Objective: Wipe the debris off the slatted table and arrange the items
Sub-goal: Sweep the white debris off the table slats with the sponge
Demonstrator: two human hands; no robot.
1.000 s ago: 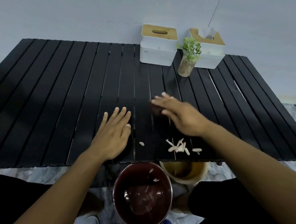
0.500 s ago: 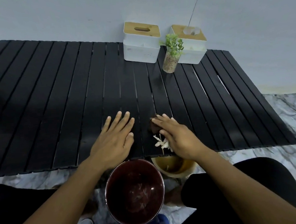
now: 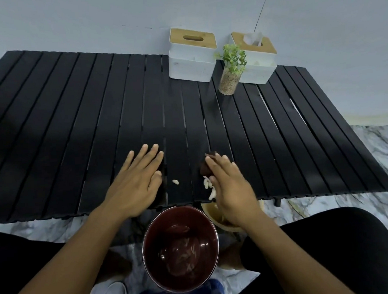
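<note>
Red pail [image 3: 158,229]: below the table edge, pale scraps inside.
Tissue box [image 3: 257,62]: tissue poking out.
Glass jar [image 3: 229,82]: gravel, green sprig.
Debris [image 3: 208,187]: near edge of the slatted table [image 3: 72,132].
Left hand [image 3: 136,187]: flat on slats.
Right hand [image 3: 230,190]: straight fingers pressing a dark cloth [image 3: 205,167].

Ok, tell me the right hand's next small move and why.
Probably sweep the right hand and its dark cloth toward the near edge of the slatted table, tipping the white scraps into the maroon bucket below, which holds similar pieces. The stray scrap beside the left hand can follow.
</note>
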